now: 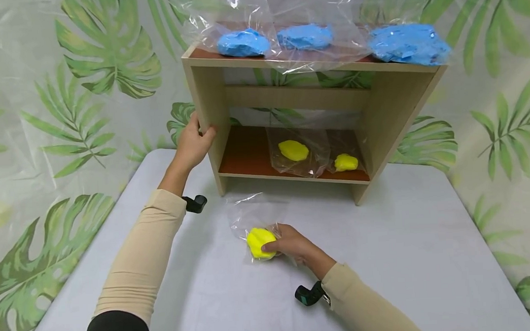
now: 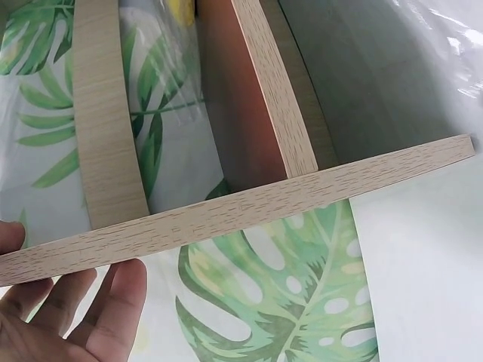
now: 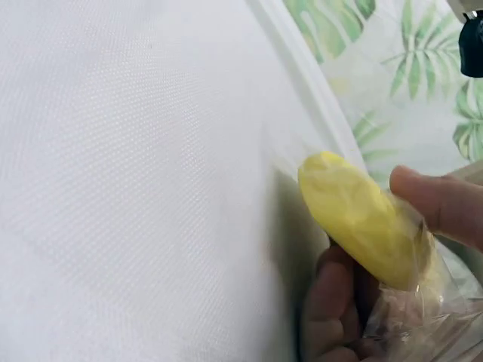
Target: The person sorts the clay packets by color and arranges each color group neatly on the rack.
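Note:
My left hand grips the left side panel of a small wooden shelf. In the left wrist view, the thumb lies on the panel's inner side and several fingers on its outer side. My right hand holds a lump of yellow clay in a clear plastic bag, in front of the shelf and over the table. The right wrist view shows the thumb on one face of the yellow clay and curled fingers beneath it.
On the lower board sit two more bagged yellow lumps, a larger one and a smaller one. Three bagged blue lumps line the shelf top. A white cloth covers the table, and a leaf-print curtain hangs behind.

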{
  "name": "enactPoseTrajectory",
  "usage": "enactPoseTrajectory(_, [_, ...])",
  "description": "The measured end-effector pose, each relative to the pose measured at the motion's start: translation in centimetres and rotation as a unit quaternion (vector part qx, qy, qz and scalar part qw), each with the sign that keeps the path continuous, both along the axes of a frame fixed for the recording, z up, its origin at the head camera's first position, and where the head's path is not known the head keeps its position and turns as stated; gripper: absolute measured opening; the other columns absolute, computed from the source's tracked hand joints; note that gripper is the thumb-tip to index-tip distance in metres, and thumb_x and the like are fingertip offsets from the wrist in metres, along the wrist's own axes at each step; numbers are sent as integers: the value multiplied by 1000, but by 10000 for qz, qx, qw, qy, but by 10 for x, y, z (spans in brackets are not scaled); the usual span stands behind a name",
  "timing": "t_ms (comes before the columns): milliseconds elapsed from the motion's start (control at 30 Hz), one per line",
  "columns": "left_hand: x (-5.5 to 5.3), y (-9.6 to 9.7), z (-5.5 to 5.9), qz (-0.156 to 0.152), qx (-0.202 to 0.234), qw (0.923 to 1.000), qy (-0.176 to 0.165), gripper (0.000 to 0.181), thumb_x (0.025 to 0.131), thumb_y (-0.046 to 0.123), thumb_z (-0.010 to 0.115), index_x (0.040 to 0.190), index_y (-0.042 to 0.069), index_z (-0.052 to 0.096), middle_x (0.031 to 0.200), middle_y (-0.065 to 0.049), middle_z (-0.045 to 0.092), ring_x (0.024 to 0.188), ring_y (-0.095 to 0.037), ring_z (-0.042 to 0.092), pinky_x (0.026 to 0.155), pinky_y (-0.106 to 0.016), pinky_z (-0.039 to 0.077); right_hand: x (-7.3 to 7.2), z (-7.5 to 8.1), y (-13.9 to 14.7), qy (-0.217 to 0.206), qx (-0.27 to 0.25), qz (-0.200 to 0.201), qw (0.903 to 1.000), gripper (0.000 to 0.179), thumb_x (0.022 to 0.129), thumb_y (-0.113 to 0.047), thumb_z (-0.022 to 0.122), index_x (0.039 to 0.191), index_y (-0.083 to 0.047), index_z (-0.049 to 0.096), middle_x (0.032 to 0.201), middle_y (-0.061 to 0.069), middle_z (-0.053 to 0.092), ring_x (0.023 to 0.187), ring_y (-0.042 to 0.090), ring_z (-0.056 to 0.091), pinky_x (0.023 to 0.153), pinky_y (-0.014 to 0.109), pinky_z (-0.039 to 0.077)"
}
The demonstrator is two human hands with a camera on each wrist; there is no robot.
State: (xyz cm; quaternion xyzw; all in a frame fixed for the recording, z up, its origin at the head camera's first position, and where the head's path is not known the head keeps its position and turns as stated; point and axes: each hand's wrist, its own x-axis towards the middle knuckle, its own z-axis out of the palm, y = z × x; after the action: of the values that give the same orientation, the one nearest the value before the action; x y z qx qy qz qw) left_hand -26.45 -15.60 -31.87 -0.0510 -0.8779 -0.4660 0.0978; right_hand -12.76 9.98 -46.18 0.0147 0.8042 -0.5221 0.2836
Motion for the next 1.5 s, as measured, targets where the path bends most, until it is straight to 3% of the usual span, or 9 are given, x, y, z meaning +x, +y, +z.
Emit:
enactPoseTrajectory(200, [1,-1,0,7,12,10000,-2,59,95,31,49,150,14,35,150,-14,49,121,-38,60,98,-50,51,1,-3,4,226,-285,-140,9992,62,76,-7,78,134,-7,56,119,12,60,99,22,57,76,25,51])
enactPoseTrajectory(567, [1,1,1,-22,15,10000,-57,61,96,32,48,152,15,32,152,-13,47,125,-37,58,99,-51,51,-1,-5,5,264,-584,-525,9966,62,77,-5,77,136,-7,56,125,15,59,98,23,58,73,25,54])
enactPoseTrajectory(1167, [0,1,0,-2,-12,10000,13,61,96,32,49,152,15,32,150,-14,48,122,-37,59,99,-51,51,6,18,28,748,146,-488,9959,56,85,-16,73,138,-12,55,138,16,56,109,26,58,80,30,57])
enactPoseTrajectory(1500, [0,1,0,-33,48,10000,-18,61,96,31,49,152,15,33,150,-14,48,120,-37,60,96,-51,52,15,36,57,1451,496,-280,9878,54,87,-16,72,138,-12,55,139,16,57,117,30,57,88,37,57])
